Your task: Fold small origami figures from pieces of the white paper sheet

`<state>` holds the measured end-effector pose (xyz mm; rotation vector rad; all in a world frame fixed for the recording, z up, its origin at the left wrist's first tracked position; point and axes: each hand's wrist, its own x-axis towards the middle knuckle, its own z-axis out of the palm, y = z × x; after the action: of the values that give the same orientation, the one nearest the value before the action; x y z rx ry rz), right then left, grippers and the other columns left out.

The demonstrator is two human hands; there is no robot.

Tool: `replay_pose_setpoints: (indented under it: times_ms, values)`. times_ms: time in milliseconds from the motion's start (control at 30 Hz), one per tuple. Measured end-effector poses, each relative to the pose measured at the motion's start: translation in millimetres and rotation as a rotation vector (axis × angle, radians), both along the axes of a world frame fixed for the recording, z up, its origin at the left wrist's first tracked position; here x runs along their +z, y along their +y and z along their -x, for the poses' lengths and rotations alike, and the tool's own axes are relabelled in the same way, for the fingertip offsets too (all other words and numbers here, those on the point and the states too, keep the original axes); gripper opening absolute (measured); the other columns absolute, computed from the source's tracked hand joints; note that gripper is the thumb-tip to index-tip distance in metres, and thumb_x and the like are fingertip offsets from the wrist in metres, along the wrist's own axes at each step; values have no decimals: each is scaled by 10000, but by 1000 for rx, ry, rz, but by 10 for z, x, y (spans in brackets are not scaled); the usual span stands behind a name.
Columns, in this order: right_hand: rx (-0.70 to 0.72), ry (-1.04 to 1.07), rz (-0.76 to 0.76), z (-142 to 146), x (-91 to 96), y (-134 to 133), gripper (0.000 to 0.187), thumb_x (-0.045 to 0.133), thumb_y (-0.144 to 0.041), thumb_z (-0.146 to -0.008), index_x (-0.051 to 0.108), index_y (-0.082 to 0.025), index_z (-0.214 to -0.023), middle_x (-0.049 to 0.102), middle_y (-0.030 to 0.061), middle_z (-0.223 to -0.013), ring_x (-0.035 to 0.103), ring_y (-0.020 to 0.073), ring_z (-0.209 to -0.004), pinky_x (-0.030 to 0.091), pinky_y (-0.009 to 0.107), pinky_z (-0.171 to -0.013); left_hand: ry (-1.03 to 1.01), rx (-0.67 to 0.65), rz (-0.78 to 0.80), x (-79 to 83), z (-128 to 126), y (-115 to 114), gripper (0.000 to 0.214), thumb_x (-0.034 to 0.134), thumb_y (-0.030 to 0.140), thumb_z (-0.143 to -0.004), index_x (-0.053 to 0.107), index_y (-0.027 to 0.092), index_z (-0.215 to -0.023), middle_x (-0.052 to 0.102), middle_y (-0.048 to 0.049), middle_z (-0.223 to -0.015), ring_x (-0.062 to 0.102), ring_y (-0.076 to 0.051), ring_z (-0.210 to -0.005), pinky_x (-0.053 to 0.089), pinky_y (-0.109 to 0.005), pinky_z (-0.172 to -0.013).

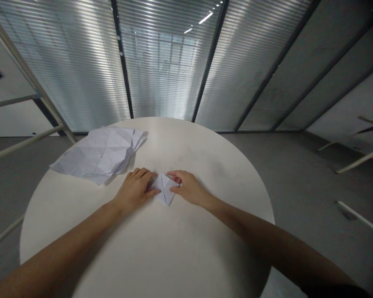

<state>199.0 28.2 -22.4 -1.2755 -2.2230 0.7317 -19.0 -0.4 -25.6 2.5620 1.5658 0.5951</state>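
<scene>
A small folded white paper [165, 191], roughly diamond-shaped with a crease down its middle, lies on the round white table [186, 248]. My left hand [136, 187] grips its left corner, thumb at the near side and fingers at the far side. On the opposite corner, my right hand [188, 187] pinches the paper between thumb and curled fingers. Both hands rest close to the tabletop. Beyond my left hand lies a stack of creased, unfolded white paper sheets [102, 151], their edges slightly raised.
Glass panels with blinds [161, 70] stand just behind the table's far edge. A pale metal frame [27, 142] rises at the left. On the right, light-coloured furniture legs [360, 160] stand on the grey floor [304, 186].
</scene>
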Motion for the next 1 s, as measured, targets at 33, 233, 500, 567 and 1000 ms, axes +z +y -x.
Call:
replay_pose_setpoints:
  times_ms: [33,233,500,567,1000]
  values:
    - [-11,19,34,5,-5,10,483,718,-127,-689,607,-178,-1156,657,33,-912,564,133,-766,435,277,-743,-13,37,18,-15,0,5,446,621,460,-794,577,195,-1150,607,-79,-1039,516,-249,-969,395,-379,-813]
    - [149,4,-138,-92,-17,19,139,630,-67,-768,710,-179,-790,677,18,-793,574,132,-762,428,265,-738,-22,-117,-24,-11,15,-21,161,558,328,-862,645,200,-817,619,-37,-780,522,-193,-803,360,-329,-703]
    - [371,-257,-443,-227,10,-143,224,588,-137,-800,699,-212,-980,675,54,-1047,540,206,-976,390,373,-863,174,-444,-115,211,24,-145,119,533,199,-849,651,187,-860,621,-47,-869,515,-185,-855,350,-337,-772]
    - [333,-261,-377,-167,64,-146,115,618,-235,-819,699,-185,-884,681,60,-973,553,201,-939,399,358,-848,151,-417,-132,195,6,-130,175,530,289,-883,646,184,-803,621,-45,-845,516,-186,-857,349,-334,-769]
    - [260,-444,161,146,393,11,297,787,-259,-587,629,-197,-831,649,-13,-727,562,130,-611,327,225,-508,-65,-193,79,74,13,-46,243,636,428,-792,605,186,-786,570,-38,-849,498,-200,-856,373,-318,-735]
